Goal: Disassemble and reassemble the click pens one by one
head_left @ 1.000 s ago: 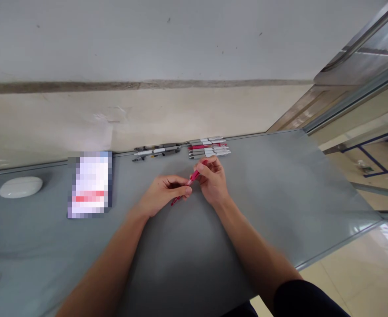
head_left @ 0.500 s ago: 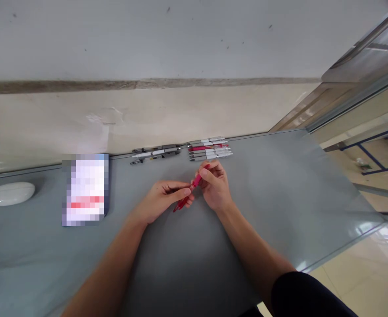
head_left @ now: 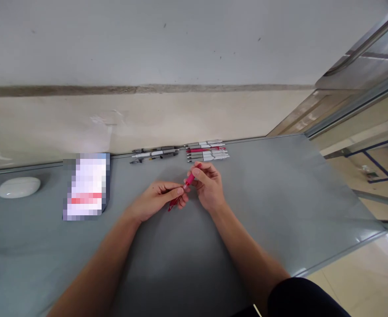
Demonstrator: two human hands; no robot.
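Red pen (head_left: pixel 190 178) in two-handed grip (head_left: pixel 210 187)

Half a step nearer the body than a second ago, the right hand (head_left: pixel 210 187) sits clear of the pens (head_left: pixel 207 150) beyond its fingertips; more curled fingers of the left hand (head_left: pixel 157 198) show beneath the red pen (head_left: pixel 190 178).

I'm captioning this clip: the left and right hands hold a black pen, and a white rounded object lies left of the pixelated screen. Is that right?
Not quite: the pen in the left hand and right hand is red, not black, as the head view shows. The rest stands.
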